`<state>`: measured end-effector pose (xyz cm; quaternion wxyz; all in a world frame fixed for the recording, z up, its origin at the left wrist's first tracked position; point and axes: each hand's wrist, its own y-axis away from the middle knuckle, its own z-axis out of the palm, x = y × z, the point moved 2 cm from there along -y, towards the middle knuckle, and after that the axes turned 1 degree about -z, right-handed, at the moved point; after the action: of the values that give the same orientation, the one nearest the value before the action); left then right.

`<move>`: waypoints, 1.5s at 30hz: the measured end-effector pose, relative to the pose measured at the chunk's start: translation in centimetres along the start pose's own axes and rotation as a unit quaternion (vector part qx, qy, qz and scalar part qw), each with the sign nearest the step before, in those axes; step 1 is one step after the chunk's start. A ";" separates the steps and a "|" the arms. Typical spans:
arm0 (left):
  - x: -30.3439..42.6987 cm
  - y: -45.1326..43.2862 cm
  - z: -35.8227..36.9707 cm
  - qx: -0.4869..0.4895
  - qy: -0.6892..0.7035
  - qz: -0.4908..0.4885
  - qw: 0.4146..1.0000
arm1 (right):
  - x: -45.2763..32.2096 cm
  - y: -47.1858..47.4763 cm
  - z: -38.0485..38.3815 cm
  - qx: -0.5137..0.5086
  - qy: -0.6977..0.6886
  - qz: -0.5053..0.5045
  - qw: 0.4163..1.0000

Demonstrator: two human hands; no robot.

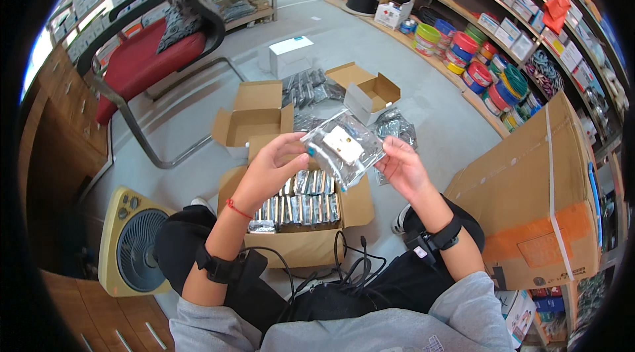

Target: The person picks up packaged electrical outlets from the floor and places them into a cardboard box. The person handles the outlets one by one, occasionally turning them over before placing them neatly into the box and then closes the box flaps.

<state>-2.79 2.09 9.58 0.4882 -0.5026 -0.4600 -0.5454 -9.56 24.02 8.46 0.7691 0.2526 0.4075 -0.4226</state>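
Observation:
A clear plastic bag with a white part inside is held up between both hands, above an open cardboard box. My right hand pinches the bag's right edge between thumb and fingers. My left hand is at its left edge, fingers spread; whether they grip the bag cannot be told. Rows of packed bagged parts stand upright in the cardboard box below. Beyond the hands are an open empty carton, a smaller open carton and heaps of bagged items on the floor.
Black cables lie between my legs. A box fan stands at the left, near a red-seated chair. A large cardboard box stands close at the right. A closed white box and shelves with wire spools are farther off.

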 end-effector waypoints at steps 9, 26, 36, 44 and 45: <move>-0.3 1.3 0.1 -0.004 0.082 0.069 0.994 | 1.4 0.5 2.3 -0.089 0.001 0.029 0.996; -2.7 0.3 0.6 0.146 0.236 -0.088 0.957 | 1.0 1.9 3.6 0.011 0.602 -0.316 0.734; -3.5 0.0 2.3 0.098 0.298 -0.186 0.931 | 2.6 2.4 4.4 -0.110 0.728 -0.470 0.487; -4.2 -0.5 2.5 0.049 0.265 -0.208 0.940 | 2.2 2.0 3.9 -0.050 0.696 -0.448 0.559; -4.1 -0.5 2.6 0.047 0.265 -0.211 0.940 | 2.1 1.9 3.6 -0.049 0.696 -0.446 0.560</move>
<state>-3.00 5.03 5.71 0.4897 -0.2077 -0.4345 -0.7268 -5.80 21.37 8.71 -0.0296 0.2164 0.8971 -0.3841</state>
